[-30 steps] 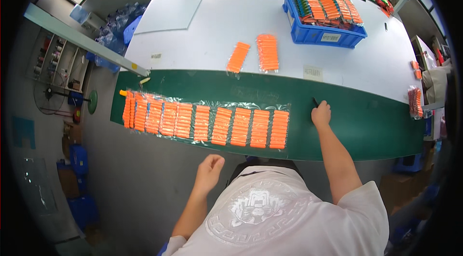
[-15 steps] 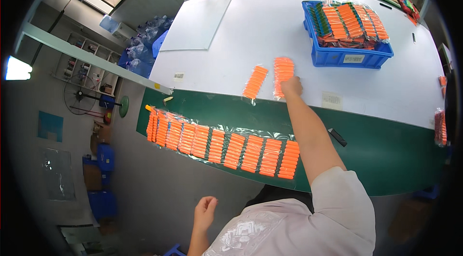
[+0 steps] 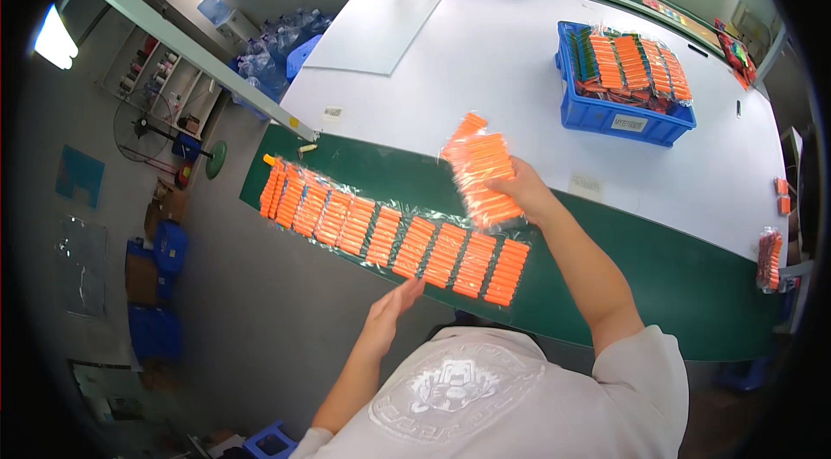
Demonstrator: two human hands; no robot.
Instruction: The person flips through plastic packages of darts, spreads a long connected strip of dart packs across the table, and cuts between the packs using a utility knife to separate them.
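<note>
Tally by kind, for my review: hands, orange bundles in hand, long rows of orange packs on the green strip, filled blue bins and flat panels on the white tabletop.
Hands: 2 (left hand, right hand)
Held bundle: 1
Pack row: 1
Filled bin: 1
Panel: 1
Total: 6

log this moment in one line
right hand: holds clear-wrapped orange-stick pack; left hand: beside clear-wrapped orange-stick row, contact unclear; blue rectangular plastic bin: loaded

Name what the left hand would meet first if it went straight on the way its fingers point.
Most likely the row of orange packs, just ahead of the left hand; depth is unclear, so it may already be touching them.
</note>
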